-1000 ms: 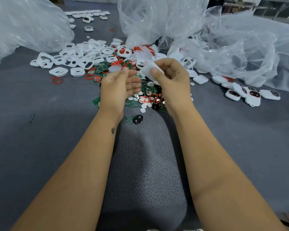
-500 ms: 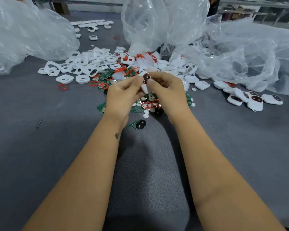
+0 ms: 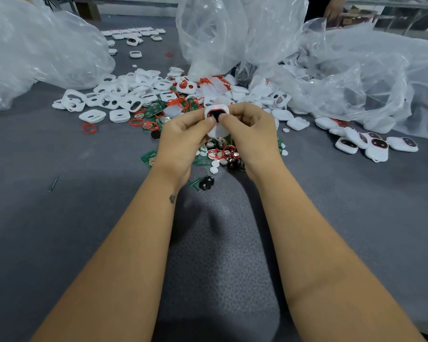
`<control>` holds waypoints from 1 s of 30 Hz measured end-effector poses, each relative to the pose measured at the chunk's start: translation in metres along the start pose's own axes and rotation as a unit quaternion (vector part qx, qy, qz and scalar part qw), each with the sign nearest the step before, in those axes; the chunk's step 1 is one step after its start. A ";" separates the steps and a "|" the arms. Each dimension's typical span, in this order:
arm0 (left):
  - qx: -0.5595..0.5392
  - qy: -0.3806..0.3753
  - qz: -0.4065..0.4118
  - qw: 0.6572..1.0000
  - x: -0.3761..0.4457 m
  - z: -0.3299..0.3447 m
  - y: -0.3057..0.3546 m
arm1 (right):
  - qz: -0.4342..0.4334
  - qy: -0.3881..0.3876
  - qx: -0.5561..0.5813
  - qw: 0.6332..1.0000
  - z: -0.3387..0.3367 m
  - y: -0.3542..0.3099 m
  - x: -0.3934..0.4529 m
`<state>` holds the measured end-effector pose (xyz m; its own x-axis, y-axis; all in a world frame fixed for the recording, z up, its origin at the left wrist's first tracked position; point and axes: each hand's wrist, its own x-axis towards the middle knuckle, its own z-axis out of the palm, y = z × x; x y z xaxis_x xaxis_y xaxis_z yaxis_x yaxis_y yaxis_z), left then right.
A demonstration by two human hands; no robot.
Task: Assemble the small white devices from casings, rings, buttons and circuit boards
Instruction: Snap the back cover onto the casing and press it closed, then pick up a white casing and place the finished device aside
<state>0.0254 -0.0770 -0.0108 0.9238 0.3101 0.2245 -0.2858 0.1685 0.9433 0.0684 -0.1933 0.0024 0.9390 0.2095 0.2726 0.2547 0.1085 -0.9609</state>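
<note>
Item: white casing (image 3: 216, 114), red ring and dark button in its window | Location: above the parts pile (image 3: 215, 154), off the grey worktop (image 3: 59, 218) | Left hand (image 3: 183, 141): fingers pinching casing | Right hand (image 3: 253, 137): fingers pinching casing, thumb on button

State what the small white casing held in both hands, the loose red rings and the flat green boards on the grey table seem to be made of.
Small white casing: likely moulded plastic, smooth and rounded with a slight sheen.
Loose red rings: probably rubber or silicone, thin and bent out of round.
Flat green boards: apparently circuit-board laminate, with pale metallic pads.
</note>
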 end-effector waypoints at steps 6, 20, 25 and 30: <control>0.012 0.048 0.021 0.999 0.003 0.002 0.001 | -0.010 -0.024 0.008 1.000 0.001 0.001 0.001; -0.034 0.066 -0.018 0.997 -0.001 0.003 0.006 | 0.013 -0.043 0.005 0.999 -0.003 0.003 0.000; -0.035 0.079 -0.049 0.995 0.000 0.012 0.005 | 0.046 -0.011 0.030 0.998 -0.007 -0.003 0.000; -0.084 0.046 -0.123 0.988 0.003 0.046 0.003 | 0.102 0.086 0.033 0.991 -0.034 -0.009 0.006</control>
<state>0.0389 -0.1189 0.0037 0.9456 0.3232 -0.0377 -0.1004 0.4000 0.9110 0.0794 -0.2265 0.0105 0.9963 0.0650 0.0562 0.0463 0.1449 -0.9884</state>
